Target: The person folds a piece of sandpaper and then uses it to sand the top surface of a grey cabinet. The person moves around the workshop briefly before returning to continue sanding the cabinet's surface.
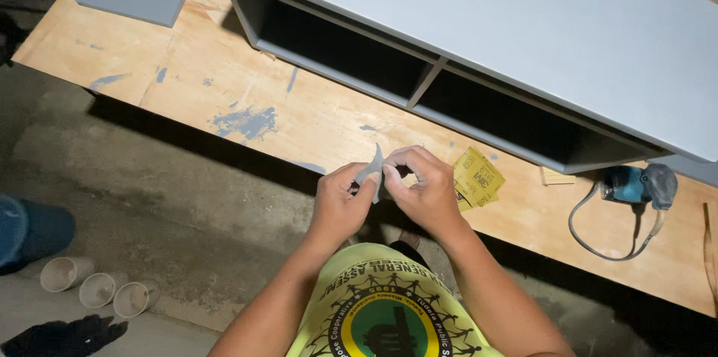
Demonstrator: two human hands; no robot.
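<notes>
While both hands pinch it, the grey sandpaper scrap [372, 170] pokes above their grip

Looks like a woodworking/paint workshop: raw plywood bench [314, 121] w/ grey paint smears, grey-painted cabinet [479, 43] lying on it, blue power sander [636, 183] w/ cord, yellow sandpaper sheets [479, 176], bare concrete floor [149, 185], plastic cups [97, 287].

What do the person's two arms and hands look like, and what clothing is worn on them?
Both forearms are bare, with no sleeves reaching them. The left hand and right hand wear no gloves, and no rings or watch show. The yellow-green shirt has a round printed emblem.
</notes>
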